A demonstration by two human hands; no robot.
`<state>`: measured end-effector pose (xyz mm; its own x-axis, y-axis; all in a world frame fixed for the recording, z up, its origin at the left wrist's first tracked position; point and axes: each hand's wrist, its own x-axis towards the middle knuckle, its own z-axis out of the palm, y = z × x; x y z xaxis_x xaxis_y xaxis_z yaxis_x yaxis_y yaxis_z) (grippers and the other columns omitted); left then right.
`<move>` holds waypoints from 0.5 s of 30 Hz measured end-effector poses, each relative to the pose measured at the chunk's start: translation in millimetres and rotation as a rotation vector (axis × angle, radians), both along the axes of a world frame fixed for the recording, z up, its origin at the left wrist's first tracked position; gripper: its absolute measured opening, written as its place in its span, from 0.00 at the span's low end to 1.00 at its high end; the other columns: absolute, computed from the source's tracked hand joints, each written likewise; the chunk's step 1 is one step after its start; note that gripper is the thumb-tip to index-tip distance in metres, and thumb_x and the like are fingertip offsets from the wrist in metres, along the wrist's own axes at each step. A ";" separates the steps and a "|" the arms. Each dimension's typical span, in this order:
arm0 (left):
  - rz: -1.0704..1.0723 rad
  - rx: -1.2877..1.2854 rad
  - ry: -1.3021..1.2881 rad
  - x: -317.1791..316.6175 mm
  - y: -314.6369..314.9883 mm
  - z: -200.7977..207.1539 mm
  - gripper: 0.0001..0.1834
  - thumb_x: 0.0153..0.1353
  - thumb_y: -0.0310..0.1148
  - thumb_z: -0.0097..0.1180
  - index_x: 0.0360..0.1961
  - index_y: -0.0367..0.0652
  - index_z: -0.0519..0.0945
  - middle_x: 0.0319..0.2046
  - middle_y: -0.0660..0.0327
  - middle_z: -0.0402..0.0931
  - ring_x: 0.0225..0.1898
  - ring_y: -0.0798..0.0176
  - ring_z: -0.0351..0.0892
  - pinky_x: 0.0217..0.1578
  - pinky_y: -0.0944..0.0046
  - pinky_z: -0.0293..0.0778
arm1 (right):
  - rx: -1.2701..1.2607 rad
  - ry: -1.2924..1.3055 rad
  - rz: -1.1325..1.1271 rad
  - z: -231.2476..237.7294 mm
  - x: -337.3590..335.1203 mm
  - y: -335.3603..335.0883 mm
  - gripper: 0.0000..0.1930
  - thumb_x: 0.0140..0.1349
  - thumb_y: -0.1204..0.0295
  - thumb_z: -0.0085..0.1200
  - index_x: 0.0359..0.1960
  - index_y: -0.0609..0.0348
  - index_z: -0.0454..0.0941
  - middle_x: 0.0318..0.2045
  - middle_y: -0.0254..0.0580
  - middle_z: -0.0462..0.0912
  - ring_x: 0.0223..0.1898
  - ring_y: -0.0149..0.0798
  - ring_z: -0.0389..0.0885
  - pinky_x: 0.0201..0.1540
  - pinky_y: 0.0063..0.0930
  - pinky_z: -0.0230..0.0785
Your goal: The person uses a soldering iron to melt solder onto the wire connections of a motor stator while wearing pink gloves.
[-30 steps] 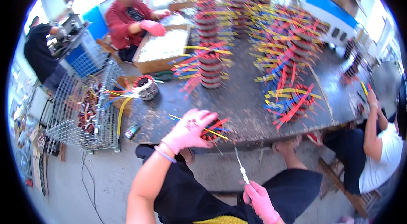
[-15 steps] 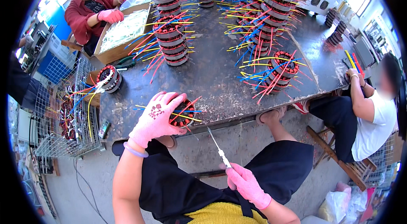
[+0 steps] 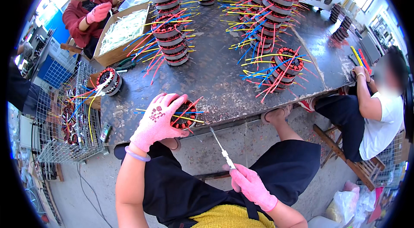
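My left hand [image 3: 160, 117], in a pink glove, is closed around a motor stator [image 3: 185, 115] at the table's near edge. Red, blue and yellow wires stick out of its red-and-black windings. Over my lap, my gloved right hand [image 3: 252, 186] grips a slim tool [image 3: 224, 154] with a white handle and a thin metal shaft. Its tip points up toward the table edge, apart from the stator. Another stator [image 3: 109, 81] with white-tied leads stands beyond my left hand. To the right, a short stack of wired stators [image 3: 286, 69] sits on the table.
Tall stator stacks [image 3: 170, 40] with wires jutting out stand across the dark table [image 3: 207, 77]. At far left, a person [image 3: 86, 14] works by a cardboard box [image 3: 125, 34] of white strips. A wire basket [image 3: 69, 142] stands left; another person [image 3: 373, 111] sits right.
The far-left person's gloved hand has lifted and moved left, off the box. A red wire on my stator now slants up across it. My hands have barely moved.
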<state>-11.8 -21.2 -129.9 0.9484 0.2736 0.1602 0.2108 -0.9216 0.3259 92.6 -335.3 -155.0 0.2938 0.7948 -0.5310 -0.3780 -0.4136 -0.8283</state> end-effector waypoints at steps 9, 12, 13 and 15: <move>-0.002 -0.006 0.001 0.4 -0.2 -0.3 0.53 0.32 0.46 0.78 0.64 0.43 0.71 0.57 0.52 0.72 0.60 0.43 0.70 0.65 0.48 0.63 | 0.004 -0.048 0.028 1.8 0.9 0.9 0.19 0.75 0.64 0.44 0.58 0.63 0.74 0.21 0.30 0.70 0.22 0.24 0.68 0.28 0.23 0.63; 0.012 -0.002 0.009 0.8 -3.0 1.9 0.53 0.32 0.46 0.78 0.64 0.43 0.71 0.57 0.52 0.72 0.61 0.43 0.69 0.65 0.48 0.63 | 0.010 -0.019 0.014 3.0 0.4 1.2 0.18 0.75 0.64 0.44 0.58 0.64 0.74 0.22 0.30 0.70 0.22 0.24 0.68 0.28 0.23 0.63; 0.020 0.001 0.013 0.8 -3.9 2.5 0.53 0.32 0.46 0.78 0.64 0.44 0.71 0.57 0.52 0.72 0.61 0.43 0.69 0.65 0.48 0.63 | 0.008 0.003 0.003 4.1 0.1 1.5 0.18 0.75 0.64 0.44 0.58 0.64 0.74 0.22 0.30 0.70 0.22 0.24 0.68 0.28 0.23 0.63; 0.022 -0.005 0.016 1.4 -3.6 2.1 0.53 0.31 0.46 0.78 0.64 0.44 0.72 0.57 0.51 0.72 0.61 0.43 0.69 0.65 0.48 0.63 | 0.010 0.005 -0.005 4.7 0.5 1.4 0.18 0.75 0.64 0.44 0.58 0.64 0.75 0.21 0.29 0.70 0.22 0.24 0.68 0.28 0.23 0.63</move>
